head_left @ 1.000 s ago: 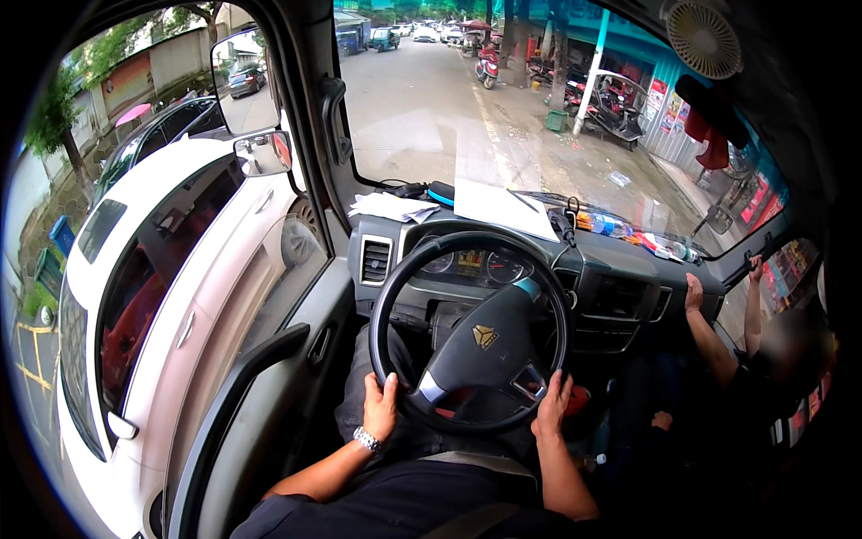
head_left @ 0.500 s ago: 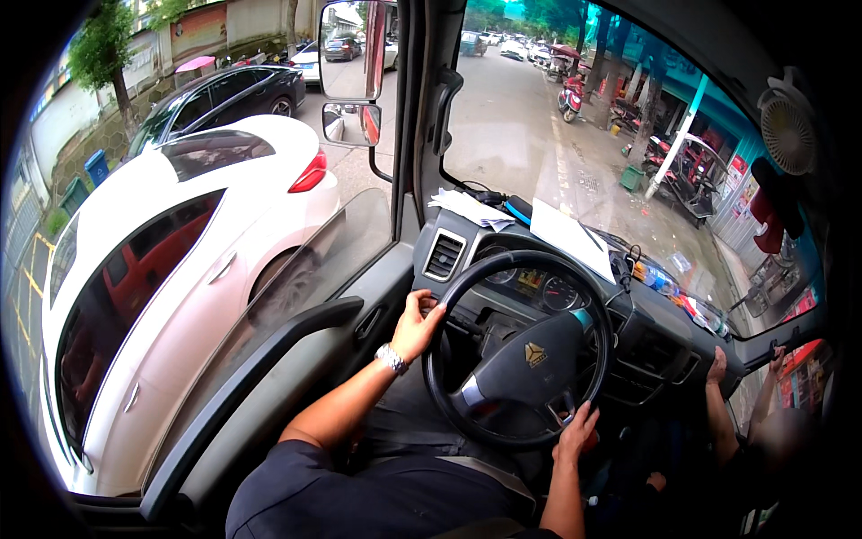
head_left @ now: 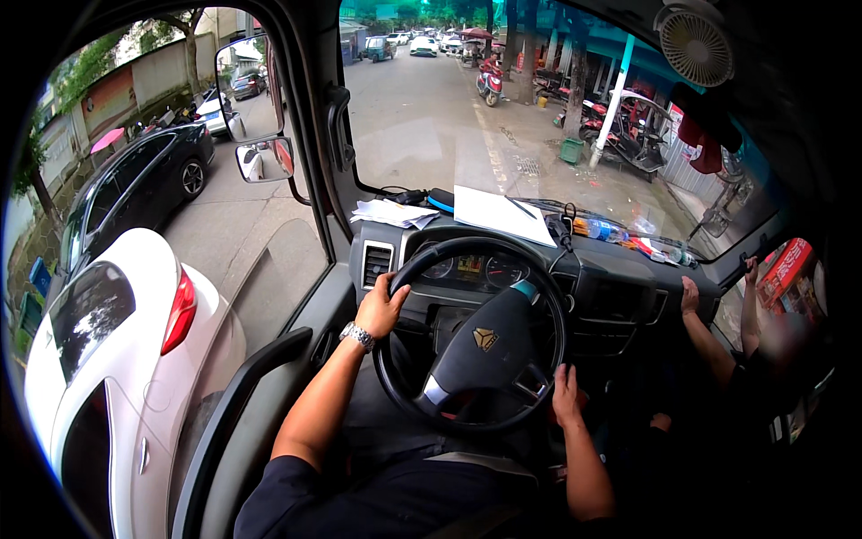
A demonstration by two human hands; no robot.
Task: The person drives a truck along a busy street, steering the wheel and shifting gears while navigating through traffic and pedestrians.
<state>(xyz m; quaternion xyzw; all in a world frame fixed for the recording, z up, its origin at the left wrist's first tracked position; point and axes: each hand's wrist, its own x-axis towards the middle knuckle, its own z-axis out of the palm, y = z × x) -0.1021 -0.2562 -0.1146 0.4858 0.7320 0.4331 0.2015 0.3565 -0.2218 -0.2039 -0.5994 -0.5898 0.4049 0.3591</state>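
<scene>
My left hand (head_left: 381,307) is wrapped round the upper left rim of a black steering wheel (head_left: 485,337), with a silver wristwatch (head_left: 357,338) on that wrist. At the wheel's lower right, my right hand (head_left: 567,397) lies against the outer side of the rim, its visible fingers stretched upward and not curled round it. The wheel carries a gold emblem at its hub. Behind it the instrument cluster (head_left: 469,268) shows between the spokes.
Papers (head_left: 395,214), a white sheet (head_left: 503,216) and a plastic bottle (head_left: 607,231) lie on the dashboard. Outside left are a white car (head_left: 135,350) and a black car (head_left: 135,189). A red scooter (head_left: 490,83) stands ahead right. Another person's raised hand (head_left: 690,295) is at right.
The view has swung left-to-right, and the white car has slid backward past the door. My right hand has loosened from the lower rim and moved up its side. My left hand keeps its grip.
</scene>
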